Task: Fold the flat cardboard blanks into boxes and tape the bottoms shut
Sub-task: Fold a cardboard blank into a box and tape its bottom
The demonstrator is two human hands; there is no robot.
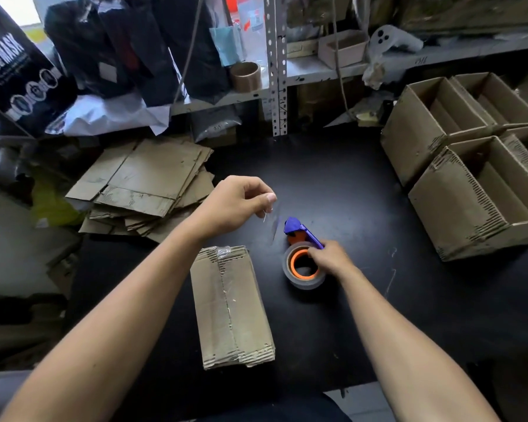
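The fingers of the left hand, just above the middle of the frame, are pinched together on the free end of a strip of clear tape that runs down toward the tape roll, while the right hand has its fingers curled around the roll and the purple handle of its cutter, holding it down on the black desk. Just to the lower left of the roll, right of the left forearm, lies a folded box with its bottom flaps closed and facing up; a bit of crinkled clear tape shows at its far end, but whether the whole seam is sealed I cannot tell, so my judgement is that this box is in the taping step and the strip in hand is meant for it. At the left of the frame, a messy stack of flat cardboard blanks waits, which suggests plenty of folding is left. At the right edge, several finished open boxes stand upright, packed close together, so a good share of the work looks done. Behind the desk runs a cluttered metal shelf with a brown tape core and dark packages.
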